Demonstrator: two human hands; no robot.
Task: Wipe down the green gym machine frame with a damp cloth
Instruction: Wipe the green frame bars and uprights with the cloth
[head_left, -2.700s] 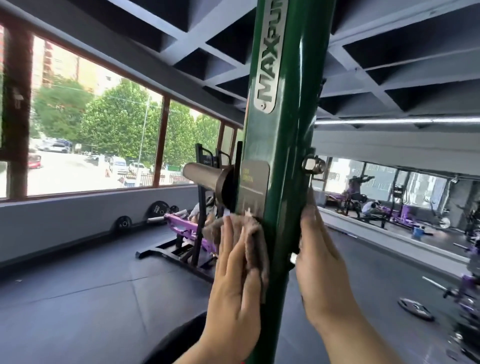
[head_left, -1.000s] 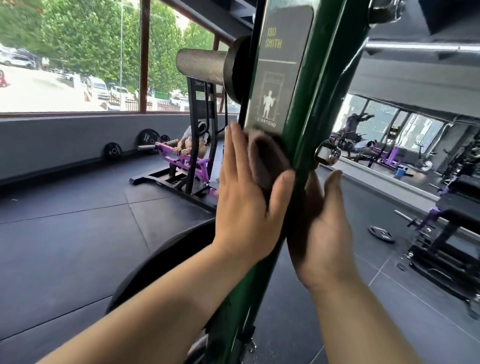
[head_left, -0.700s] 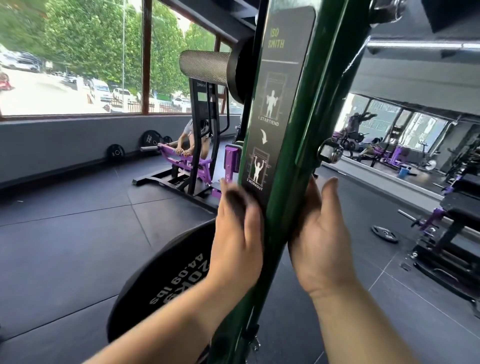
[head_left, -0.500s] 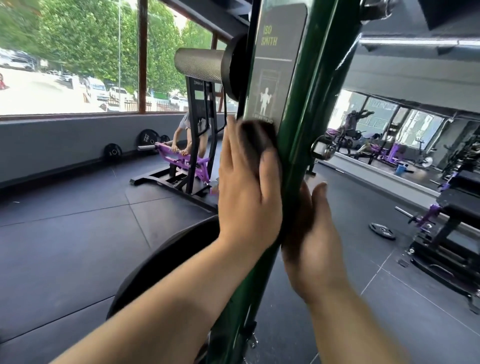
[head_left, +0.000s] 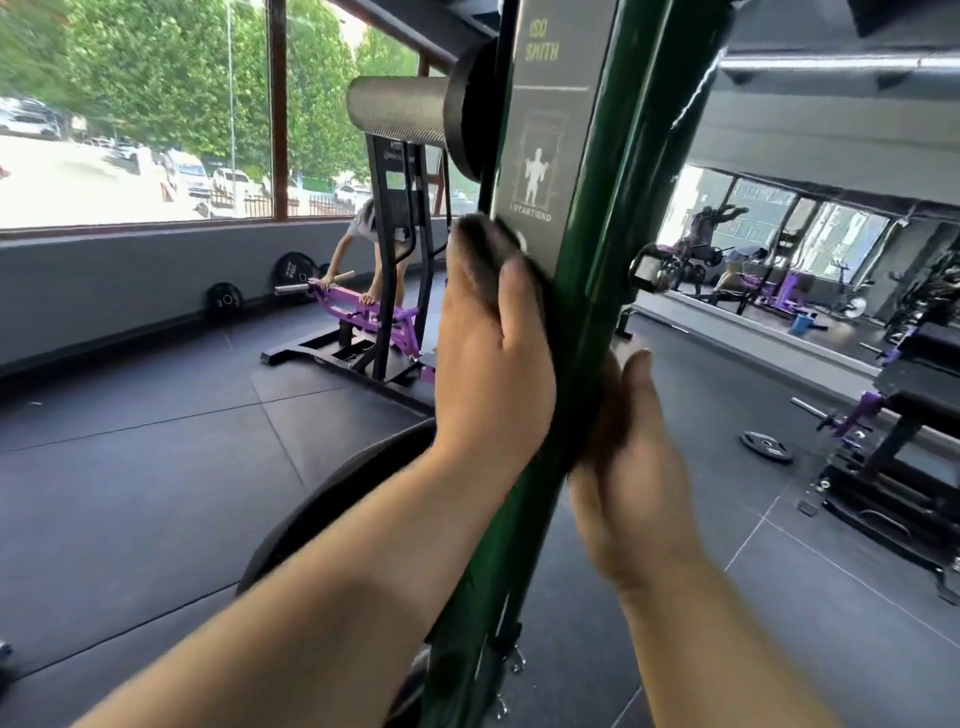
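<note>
Frame upright (head_left: 602, 260): glossy dark green. Placard (head_left: 550, 130): dark grey, yellow lettering, white figure. Cloth (head_left: 478, 254): dark grey-brown. Bar sleeve (head_left: 400, 111): silver, knurled. Background machine (head_left: 363, 312): purple, black. Floor (head_left: 156, 467): dark grey.

cloth (head_left: 480, 254) — slid down frame (head_left: 608, 208), back up

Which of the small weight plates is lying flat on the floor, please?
The right-hand plate, near the black bench; the larger plate and smaller plate stand leaning against the window wall.
</note>
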